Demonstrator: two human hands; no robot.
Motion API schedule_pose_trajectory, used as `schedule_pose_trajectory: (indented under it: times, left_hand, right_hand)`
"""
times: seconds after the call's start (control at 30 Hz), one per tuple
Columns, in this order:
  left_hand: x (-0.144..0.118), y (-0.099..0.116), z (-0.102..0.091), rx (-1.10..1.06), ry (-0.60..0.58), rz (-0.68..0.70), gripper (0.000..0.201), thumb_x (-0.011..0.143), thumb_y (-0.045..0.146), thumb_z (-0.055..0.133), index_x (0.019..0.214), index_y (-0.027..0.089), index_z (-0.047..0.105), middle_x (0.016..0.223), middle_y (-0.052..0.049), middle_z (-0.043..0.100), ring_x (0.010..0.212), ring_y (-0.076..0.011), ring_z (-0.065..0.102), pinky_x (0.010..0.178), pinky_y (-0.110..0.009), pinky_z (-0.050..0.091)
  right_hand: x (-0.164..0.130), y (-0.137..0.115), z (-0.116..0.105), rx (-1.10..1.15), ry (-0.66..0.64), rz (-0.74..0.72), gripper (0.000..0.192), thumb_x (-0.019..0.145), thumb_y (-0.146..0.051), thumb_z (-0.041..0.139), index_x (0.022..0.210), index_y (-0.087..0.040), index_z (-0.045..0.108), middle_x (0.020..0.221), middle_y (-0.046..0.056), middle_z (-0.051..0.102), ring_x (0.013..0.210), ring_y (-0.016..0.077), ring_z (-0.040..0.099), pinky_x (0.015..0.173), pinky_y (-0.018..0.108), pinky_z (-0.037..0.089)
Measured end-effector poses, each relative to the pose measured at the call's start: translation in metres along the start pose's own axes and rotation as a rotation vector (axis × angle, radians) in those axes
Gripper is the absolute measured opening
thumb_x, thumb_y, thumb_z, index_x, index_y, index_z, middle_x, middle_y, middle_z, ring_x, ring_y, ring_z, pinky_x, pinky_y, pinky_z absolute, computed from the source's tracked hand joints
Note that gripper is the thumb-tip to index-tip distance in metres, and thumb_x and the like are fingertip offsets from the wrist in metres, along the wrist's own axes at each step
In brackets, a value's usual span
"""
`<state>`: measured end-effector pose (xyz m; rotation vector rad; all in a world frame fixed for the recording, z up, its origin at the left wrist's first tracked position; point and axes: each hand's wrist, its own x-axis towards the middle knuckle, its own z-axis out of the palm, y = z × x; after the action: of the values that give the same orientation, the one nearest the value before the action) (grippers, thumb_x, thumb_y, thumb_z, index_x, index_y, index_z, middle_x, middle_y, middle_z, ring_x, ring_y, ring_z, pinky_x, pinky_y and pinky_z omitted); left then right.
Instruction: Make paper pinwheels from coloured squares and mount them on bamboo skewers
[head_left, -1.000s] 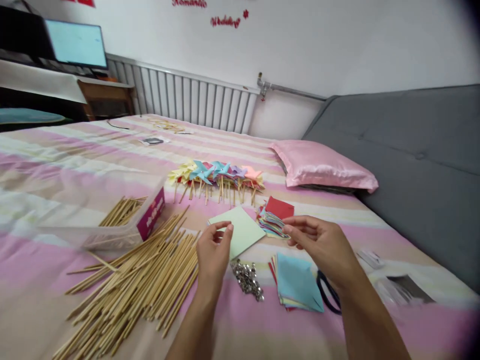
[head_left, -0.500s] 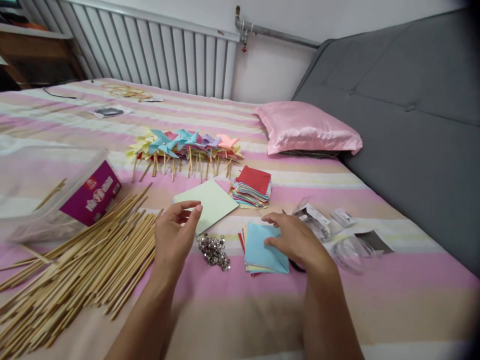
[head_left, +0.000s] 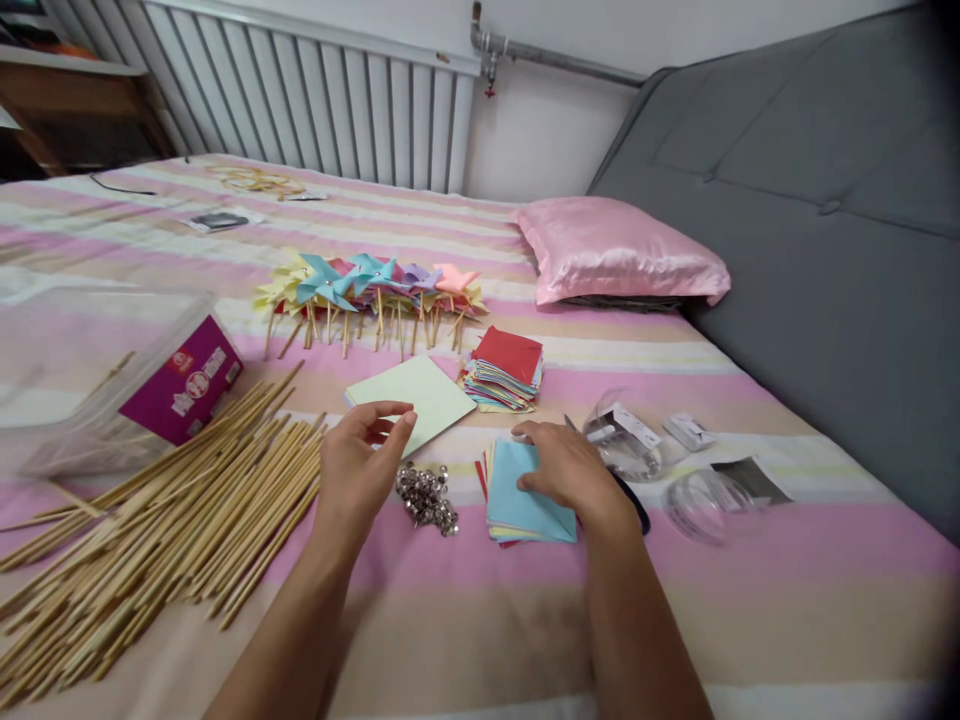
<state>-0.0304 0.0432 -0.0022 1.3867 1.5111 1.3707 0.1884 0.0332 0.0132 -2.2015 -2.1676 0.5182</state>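
1. Presently the right hand (head_left: 566, 470) lies flat, fingers spread, on the blue-topped paper stack (head_left: 525, 495); nothing is pinched.
2. Left hand (head_left: 360, 460) hovers half-curled and empty, just above the pins (head_left: 427, 497).
3. Judged: sheets are light, thin, slippery, easily creased; a corner or free edge suits lifting one.
4. Bamboo sticks (head_left: 172, 520) lie left of both hands.

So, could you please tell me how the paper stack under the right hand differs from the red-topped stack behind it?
The blue-topped stack is low, with the right hand resting on it; the red-topped stack is taller and untouched. The blue-topped stack lies nearer the pile of metal pins, the red-topped nearer the pinwheels. Both hold mixed-colour paper squares.
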Motion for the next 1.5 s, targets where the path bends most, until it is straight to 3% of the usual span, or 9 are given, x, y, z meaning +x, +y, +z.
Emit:
schedule_pose_trajectory:
  times: [0.43, 0.87, 1.07, 1.33, 1.5]
  left_hand:
    - [0.000, 0.001, -0.001, 0.042, -0.001, 0.011, 0.032, 0.072, 0.043, 0.065, 0.088, 0.016, 0.070, 0.084, -0.007, 0.069, 0.066, -0.0149, 0.057, 0.058, -0.025, 0.043]
    - [-0.001, 0.002, -0.002, 0.034, 0.006, 0.008, 0.031, 0.073, 0.043, 0.065, 0.087, 0.016, 0.070, 0.086, -0.007, 0.069, 0.068, -0.0151, 0.057, 0.059, -0.026, 0.043]
    - [0.000, 0.002, -0.003, 0.054, -0.005, -0.005, 0.030, 0.073, 0.043, 0.066, 0.088, 0.017, 0.070, 0.086, -0.006, 0.068, 0.066, -0.0134, 0.055, 0.059, -0.024, 0.042]
    - [0.000, -0.001, -0.003, -0.009, -0.030, -0.041, 0.032, 0.073, 0.044, 0.067, 0.088, 0.016, 0.069, 0.087, -0.007, 0.069, 0.069, -0.0150, 0.056, 0.061, -0.025, 0.042]
    - [0.000, 0.002, -0.002, -0.057, -0.053, -0.063, 0.033, 0.072, 0.045, 0.067, 0.087, 0.015, 0.069, 0.082, -0.006, 0.069, 0.072, -0.0165, 0.058, 0.063, -0.025, 0.042]
  right_hand:
    - [0.009, -0.004, 0.010, 0.104, 0.066, -0.137, 0.047, 0.068, -0.032, 0.070, 0.112, -0.017, 0.063, 0.121, 0.009, 0.062, 0.115, 0.0258, 0.052, 0.096, 0.034, 0.037]
    - [0.013, -0.009, 0.010, 0.148, 0.108, -0.066, 0.019, 0.072, -0.028, 0.067, 0.088, -0.020, 0.067, 0.099, 0.006, 0.070, 0.096, 0.0232, 0.060, 0.076, 0.028, 0.040]
    - [0.007, -0.006, 0.001, 0.206, 0.131, -0.101, 0.007, 0.073, -0.027, 0.065, 0.075, -0.021, 0.068, 0.085, 0.003, 0.071, 0.083, 0.0201, 0.063, 0.069, 0.026, 0.039]
    - [-0.028, -0.006, -0.029, 0.393, 0.409, -0.088, 0.012, 0.077, -0.029, 0.061, 0.077, -0.023, 0.071, 0.081, 0.001, 0.073, 0.075, 0.0217, 0.064, 0.067, 0.030, 0.043]
    - [-0.037, -0.011, -0.033, 0.599, 0.793, -0.183, 0.010, 0.078, -0.029, 0.065, 0.081, -0.024, 0.073, 0.089, 0.001, 0.072, 0.087, 0.0204, 0.065, 0.081, 0.033, 0.047]
